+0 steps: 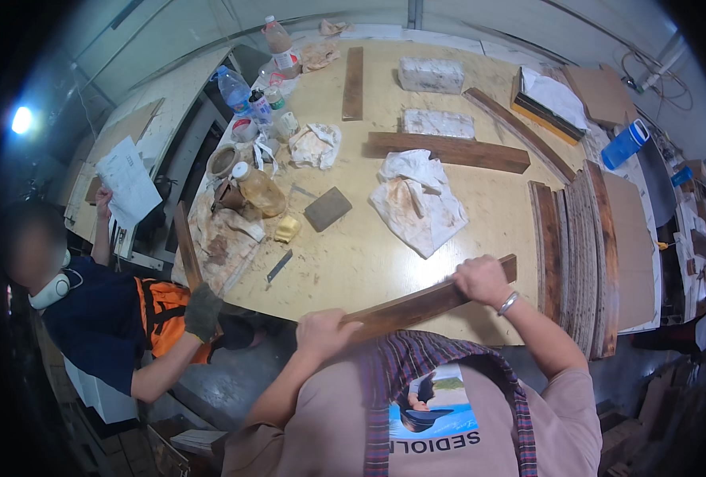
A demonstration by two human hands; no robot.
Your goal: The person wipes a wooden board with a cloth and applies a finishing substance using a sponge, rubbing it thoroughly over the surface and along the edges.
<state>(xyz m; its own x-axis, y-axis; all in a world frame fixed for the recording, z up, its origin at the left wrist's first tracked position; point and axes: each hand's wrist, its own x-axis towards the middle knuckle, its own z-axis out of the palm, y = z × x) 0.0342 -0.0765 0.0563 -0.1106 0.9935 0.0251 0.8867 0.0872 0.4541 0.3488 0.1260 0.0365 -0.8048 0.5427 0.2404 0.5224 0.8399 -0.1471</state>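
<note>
A long dark-brown wooden strip [409, 308] lies slantwise across the front edge of the table, close to my body. My left hand [323, 334] is closed around its left end. Toward its right end, my right hand [482, 280], with a metal bracelet at the wrist, grips the strip too. Just beyond it, a stained white cloth [419, 203] rests crumpled on the table. A dark flat block [327, 210], a small yellow piece [287, 230] and a narrow dark tool [279, 265] lie left of the cloth.
Boards stand stacked on edge [583, 254] at the right. Wooden strips [448, 152] and wrapped white blocks [431, 75] lie farther back. Bottles [232, 89], a jug of yellowish liquid [259, 191] and rags crowd the left. A co-worker's gloved hand [203, 313] holds another strip there.
</note>
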